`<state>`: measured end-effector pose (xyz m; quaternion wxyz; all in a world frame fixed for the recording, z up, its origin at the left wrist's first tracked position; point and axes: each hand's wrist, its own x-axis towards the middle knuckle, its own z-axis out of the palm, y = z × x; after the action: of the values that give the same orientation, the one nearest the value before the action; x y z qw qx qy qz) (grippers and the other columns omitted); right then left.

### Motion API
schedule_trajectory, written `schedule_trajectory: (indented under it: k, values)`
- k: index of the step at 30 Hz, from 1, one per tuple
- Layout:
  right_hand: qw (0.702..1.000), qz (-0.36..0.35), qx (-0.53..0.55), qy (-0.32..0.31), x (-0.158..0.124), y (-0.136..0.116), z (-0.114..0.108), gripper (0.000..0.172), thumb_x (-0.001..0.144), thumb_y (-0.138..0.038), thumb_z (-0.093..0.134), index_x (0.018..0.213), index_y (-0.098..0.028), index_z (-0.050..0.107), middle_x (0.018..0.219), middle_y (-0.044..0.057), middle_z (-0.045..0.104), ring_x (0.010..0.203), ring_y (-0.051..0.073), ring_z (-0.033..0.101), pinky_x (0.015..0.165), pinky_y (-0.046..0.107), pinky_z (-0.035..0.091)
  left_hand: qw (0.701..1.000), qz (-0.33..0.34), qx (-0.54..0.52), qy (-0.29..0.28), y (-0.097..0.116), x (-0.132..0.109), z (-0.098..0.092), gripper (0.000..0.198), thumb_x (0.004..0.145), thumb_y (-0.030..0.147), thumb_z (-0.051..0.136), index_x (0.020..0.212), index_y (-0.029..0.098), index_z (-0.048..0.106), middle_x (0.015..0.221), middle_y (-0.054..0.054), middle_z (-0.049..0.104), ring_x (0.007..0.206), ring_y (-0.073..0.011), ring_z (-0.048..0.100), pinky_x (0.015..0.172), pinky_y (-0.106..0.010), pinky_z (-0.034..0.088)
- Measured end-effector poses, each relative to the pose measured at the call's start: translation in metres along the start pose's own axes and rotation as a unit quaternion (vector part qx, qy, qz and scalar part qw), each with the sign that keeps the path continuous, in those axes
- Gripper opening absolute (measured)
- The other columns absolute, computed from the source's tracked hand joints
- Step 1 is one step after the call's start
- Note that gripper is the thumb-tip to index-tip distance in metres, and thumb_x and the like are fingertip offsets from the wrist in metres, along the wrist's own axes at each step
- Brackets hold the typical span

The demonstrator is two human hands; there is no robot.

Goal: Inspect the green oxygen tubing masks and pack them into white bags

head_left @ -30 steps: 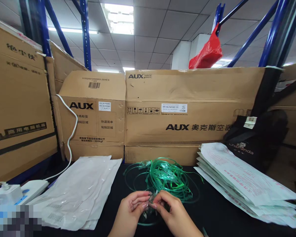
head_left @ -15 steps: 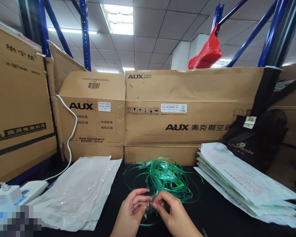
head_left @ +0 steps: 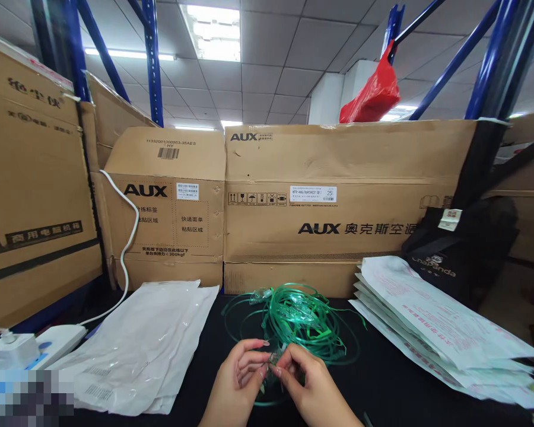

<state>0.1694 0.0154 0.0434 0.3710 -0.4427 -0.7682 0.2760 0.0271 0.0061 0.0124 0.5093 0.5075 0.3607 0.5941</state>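
Observation:
A loose coil of clear green plastic tubing [head_left: 300, 320] lies on the black table surface, with crinkled clear plastic among its loops. Just in front of it, my two hands meet at the fingertips. My left hand [head_left: 242, 370] pinches a small clear plastic piece [head_left: 273, 358] between thumb and fingers. From the other side my right hand [head_left: 300, 370] grips the same piece with thumb and forefinger. Fingers cover most of this piece, so its exact kind is hidden. A strand of green tubing [head_left: 269, 404] curves beneath the hands.
White plastic mailing bags [head_left: 137, 344] lie at left, beside a white power strip [head_left: 60, 347] with a plugged-in adapter. A stack of printed white packages [head_left: 440, 332] sits at right, near a black bag [head_left: 463, 255]. Cardboard panels [head_left: 338, 201] stand along the back.
The view has shifted very slightly. Both hands stay at the same spot, fingertips on the small clear piece, with hardly any movement.

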Motion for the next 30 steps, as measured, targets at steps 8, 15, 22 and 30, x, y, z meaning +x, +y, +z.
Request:
schedule_trajectory:
  k: [8,15,22,30]
  values:
    - [0.993,0.054,0.109,-0.004,0.002,0.003,0.003,0.017,0.072,-0.027,0.053,0.059,-0.017,0.047,0.052,-0.004,0.045,0.05,0.01,0.039,0.048,0.022,0.032,1.0,0.008,0.007,-0.001,0.002,-0.002,0.001,0.023,0.067,0.026,0.062,0.087,0.017,0.056,0.082,-0.008,0.067,0.08,-0.0185,0.062,0.074,-0.03,0.046]
    - [0.966,0.122,0.225,-0.045,0.009,0.013,0.006,0.029,0.062,-0.041,0.062,0.059,-0.018,0.045,0.042,-0.007,0.046,0.032,0.005,0.034,0.033,0.019,0.024,0.999,0.0,0.034,-0.042,0.007,-0.002,-0.003,0.022,0.071,0.025,0.058,0.091,0.017,0.054,0.09,-0.01,0.067,0.088,-0.0205,0.06,0.077,-0.031,0.045]
    - [0.952,0.145,0.26,-0.075,0.011,0.016,0.002,0.03,0.059,-0.041,0.064,0.058,-0.018,0.044,0.035,-0.01,0.042,0.026,0.004,0.032,0.028,0.016,0.02,0.994,0.007,0.058,-0.094,0.006,0.0,-0.006,0.02,0.077,0.023,0.051,0.097,0.017,0.051,0.099,-0.012,0.064,0.094,-0.021,0.058,0.084,-0.034,0.042]
    - [0.955,0.122,0.257,-0.078,0.011,0.022,0.005,0.029,0.062,-0.04,0.062,0.058,-0.018,0.044,0.035,-0.011,0.04,0.026,0.003,0.031,0.028,0.016,0.02,0.993,0.014,0.071,-0.093,0.006,0.0,-0.007,0.021,0.078,0.024,0.05,0.098,0.018,0.05,0.096,-0.011,0.065,0.091,-0.0204,0.059,0.082,-0.035,0.043]
